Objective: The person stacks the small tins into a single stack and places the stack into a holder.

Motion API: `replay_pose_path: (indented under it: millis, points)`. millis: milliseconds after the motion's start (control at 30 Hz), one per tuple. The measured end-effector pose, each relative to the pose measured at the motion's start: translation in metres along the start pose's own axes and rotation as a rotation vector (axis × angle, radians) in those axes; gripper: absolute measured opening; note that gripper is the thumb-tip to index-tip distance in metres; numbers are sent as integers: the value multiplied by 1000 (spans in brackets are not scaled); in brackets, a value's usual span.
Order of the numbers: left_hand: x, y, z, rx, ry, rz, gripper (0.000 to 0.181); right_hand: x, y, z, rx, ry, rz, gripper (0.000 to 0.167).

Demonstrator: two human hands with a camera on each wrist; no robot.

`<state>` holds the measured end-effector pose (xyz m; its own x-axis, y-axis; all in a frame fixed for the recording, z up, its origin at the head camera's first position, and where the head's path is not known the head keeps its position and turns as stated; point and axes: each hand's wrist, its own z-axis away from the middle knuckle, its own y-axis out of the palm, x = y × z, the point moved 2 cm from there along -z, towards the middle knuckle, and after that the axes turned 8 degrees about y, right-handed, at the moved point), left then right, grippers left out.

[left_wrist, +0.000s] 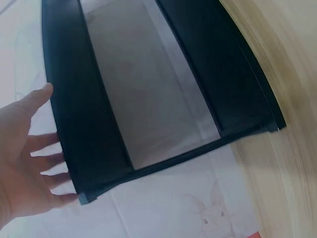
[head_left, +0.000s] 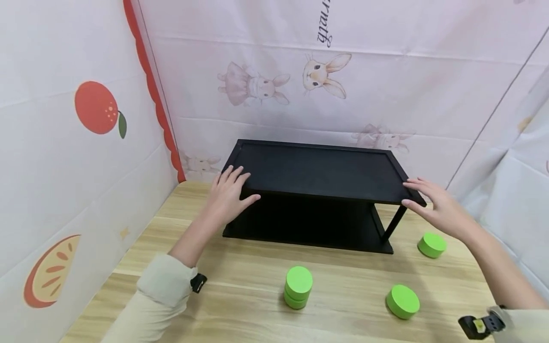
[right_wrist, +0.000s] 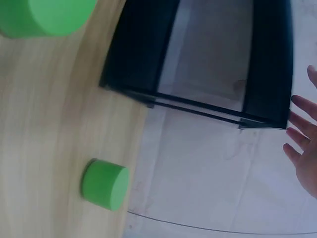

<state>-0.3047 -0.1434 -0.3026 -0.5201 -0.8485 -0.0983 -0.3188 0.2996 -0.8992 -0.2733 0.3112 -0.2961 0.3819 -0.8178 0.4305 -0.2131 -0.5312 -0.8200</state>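
Shelf on table, cylinders before and right of it

Head view is facing downward, toward twelve o'clock; closer wrist views, from eight and four, are sharing the shelf.

On the table I saw a near green stack of two cylinders, two single green cylinders to its right, far rabbit-printed cloth, and fruit-printed cloth left.

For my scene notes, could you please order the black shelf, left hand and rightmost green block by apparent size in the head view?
1. Black shelf
2. Left hand
3. Rightmost green block
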Motion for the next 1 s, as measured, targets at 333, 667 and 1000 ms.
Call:
replay_pose_path:
  millis: [333, 667, 1000]
  points:
    - [-41, 3, 35, -253, 255, 342, 42, 27, -8, 36, -135, -56, -66, 43]
    - [-56, 42, 61, 121, 180, 820, 51, 36, 12, 71, -132, -78, -105, 51]
    - [-64, 79, 77, 387, 152, 959, 62, 17, 42, 100, -11, 35, -116, 49]
